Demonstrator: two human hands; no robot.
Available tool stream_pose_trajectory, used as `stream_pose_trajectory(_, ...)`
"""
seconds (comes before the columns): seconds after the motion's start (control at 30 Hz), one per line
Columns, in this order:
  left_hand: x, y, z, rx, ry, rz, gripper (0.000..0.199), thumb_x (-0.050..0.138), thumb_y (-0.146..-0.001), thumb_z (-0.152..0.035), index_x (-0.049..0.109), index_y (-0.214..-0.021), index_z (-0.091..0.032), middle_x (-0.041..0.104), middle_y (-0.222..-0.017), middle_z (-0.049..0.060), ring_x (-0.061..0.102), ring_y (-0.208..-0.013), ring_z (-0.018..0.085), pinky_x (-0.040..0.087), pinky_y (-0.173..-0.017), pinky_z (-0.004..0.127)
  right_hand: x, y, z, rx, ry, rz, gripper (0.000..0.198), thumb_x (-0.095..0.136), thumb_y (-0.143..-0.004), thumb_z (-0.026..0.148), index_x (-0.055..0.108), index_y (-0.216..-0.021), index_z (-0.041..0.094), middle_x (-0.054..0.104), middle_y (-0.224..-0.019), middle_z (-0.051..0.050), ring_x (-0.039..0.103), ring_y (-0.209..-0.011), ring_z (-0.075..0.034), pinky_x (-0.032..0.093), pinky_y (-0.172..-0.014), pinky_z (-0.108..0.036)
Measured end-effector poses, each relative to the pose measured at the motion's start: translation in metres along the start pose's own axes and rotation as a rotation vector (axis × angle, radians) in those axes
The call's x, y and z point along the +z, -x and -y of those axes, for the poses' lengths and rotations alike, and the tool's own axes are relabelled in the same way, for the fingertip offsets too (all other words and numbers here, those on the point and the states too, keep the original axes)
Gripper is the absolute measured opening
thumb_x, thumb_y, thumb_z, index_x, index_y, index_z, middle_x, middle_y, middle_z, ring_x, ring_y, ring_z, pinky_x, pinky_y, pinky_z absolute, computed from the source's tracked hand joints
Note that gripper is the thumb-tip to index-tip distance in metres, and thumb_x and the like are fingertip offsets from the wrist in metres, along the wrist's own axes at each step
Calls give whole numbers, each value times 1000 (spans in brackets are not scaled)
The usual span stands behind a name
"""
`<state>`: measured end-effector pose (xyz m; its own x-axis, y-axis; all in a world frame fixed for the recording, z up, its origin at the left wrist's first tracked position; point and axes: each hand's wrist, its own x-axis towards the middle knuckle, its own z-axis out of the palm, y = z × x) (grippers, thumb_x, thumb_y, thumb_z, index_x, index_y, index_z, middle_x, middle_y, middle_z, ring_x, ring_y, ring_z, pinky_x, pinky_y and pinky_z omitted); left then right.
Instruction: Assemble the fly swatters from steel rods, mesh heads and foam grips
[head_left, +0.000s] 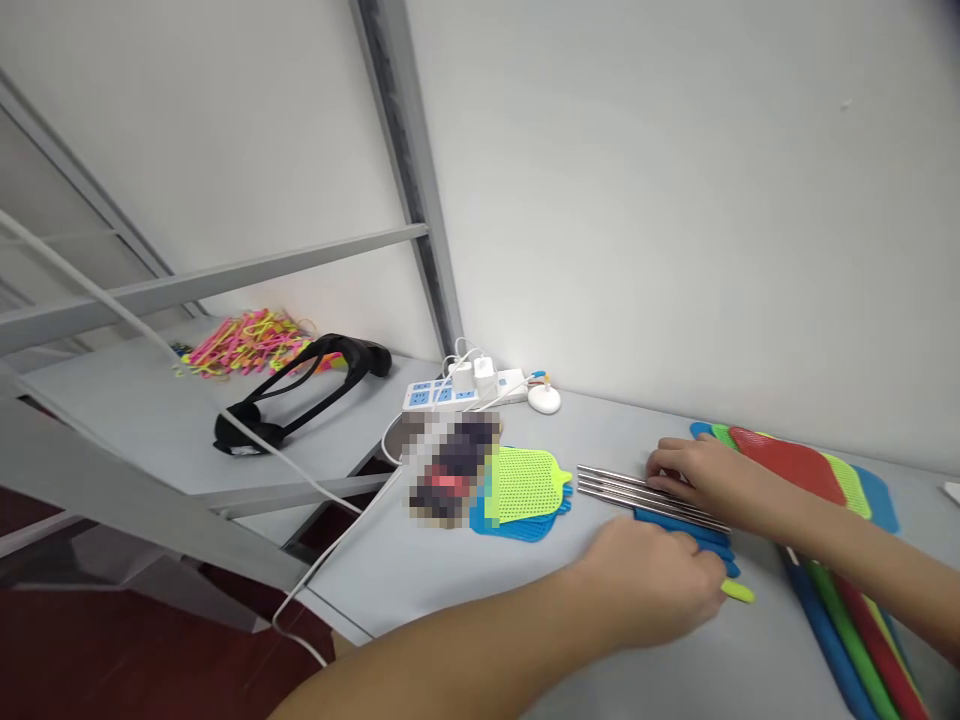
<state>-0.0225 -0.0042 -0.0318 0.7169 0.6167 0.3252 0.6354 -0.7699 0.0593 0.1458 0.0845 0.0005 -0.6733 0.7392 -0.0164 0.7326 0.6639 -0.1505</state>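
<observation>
L hand (651, 582) nr slim straight rods (616, 489) (shiny metal)

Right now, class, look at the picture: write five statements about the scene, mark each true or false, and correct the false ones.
1. The right hand is at the metal rods. True.
2. The yellow-green mesh head lies beneath blue mesh. False: it lies on top.
3. A white adapter stands on the power strip. True.
4. The black padded frame is to the right of the rods in view. False: it is to the left.
5. The pink-and-yellow pile lies beyond the black frame. True.
</observation>
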Motion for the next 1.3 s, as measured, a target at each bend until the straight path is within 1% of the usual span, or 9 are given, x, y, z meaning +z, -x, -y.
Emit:
stream_pose_trajectory(0.2, 16, 6, -9, 130, 35, -60, 24, 56, -88, -38, 61, -76, -18, 63, -69, 0, 61, -53, 19, 24, -36, 29, 8, -24, -1, -65, 84, 16, 27, 40, -96, 33, 61, -82, 23, 65, -87, -1, 57, -68, -17, 39, -74, -36)
stream_pose_trajectory(0.4, 19, 9, -16, 211, 134, -128, 19, 57, -87, -38, 65, -82, -21, 59, -81, 1, 59, -66, 18, 29, -45, 28, 6, -31, 6, -94, 295, -38, 20, 45, -90, 23, 59, -77, 20, 64, -79, -4, 59, -69, -19, 39, -69, -35)
stream_pose_trajectory(0.47, 18, 10, -15, 242, 159, -103, 19, 55, -87, -38, 65, -83, -22, 56, -80, 1, 57, -67, 17, 31, -48, 28, 1, -28, 7, -74, 332, -86, 20, 44, -89, 21, 58, -76, 19, 63, -78, -6, 58, -70, -20, 39, -71, -37)
stream_pose_trajectory(0.57, 12, 11, -10, 255, 166, -44, 21, 53, -85, -40, 62, -85, -20, 53, -79, 1, 54, -65, 16, 32, -48, 28, -12, -6, 5, -24, 341, -281, 18, 44, -91, 26, 56, -79, 19, 64, -80, -6, 56, -67, -20, 41, -74, -38)
stream_pose_trajectory(0.73, -3, 9, -3, 160, 206, -9, 18, 56, -81, -35, 58, -84, -18, 54, -90, 4, 54, -67, 14, 37, -50, 26, -26, 69, 10, 417, -78, -586, 16, 57, -84, 41, 54, -87, 25, 60, -65, 2, 53, -54, -17, 40, -51, -29)
stream_pose_trajectory(0.83, -9, 5, 1, 58, 373, -28, 18, 60, -82, -33, 58, -93, -19, 57, -101, 4, 55, -69, 12, 42, -55, 23, -18, 109, 18, 541, -304, -815, 13, 57, -85, 40, 53, -87, 27, 60, -67, 0, 55, -54, -18, 43, -50, -30)
stream_pose_trajectory(1.0, -18, -2, 5, -37, 617, -153, 13, 60, -88, -29, 56, -94, -19, 60, -87, 3, 53, -70, 13, 43, -62, 24, 0, 134, 35, 389, -648, -987, 11, 59, -87, 35, 56, -92, 26, 62, -73, -1, 58, -60, -17, 47, -52, -28)
stream_pose_trajectory(1.1, -21, -3, 6, -74, 663, -228, 11, 61, -89, -28, 56, -90, -19, 57, -78, 1, 49, -67, 12, 40, -60, 24, 3, 135, 45, 335, -780, -939, 9, 55, -91, 34, 55, -96, 26, 61, -72, -1, 58, -61, -16, 47, -53, -27)
stream_pose_trajectory(1.3, -24, -3, 7, -151, 782, -355, 10, 64, -88, -25, 57, -92, -20, 57, -81, 1, 50, -69, 12, 39, -59, 23, 10, 130, 45, 242, -816, -772, 7, 49, -95, 30, 55, -97, 25, 59, -76, -3, 57, -66, -17, 48, -55, -30)
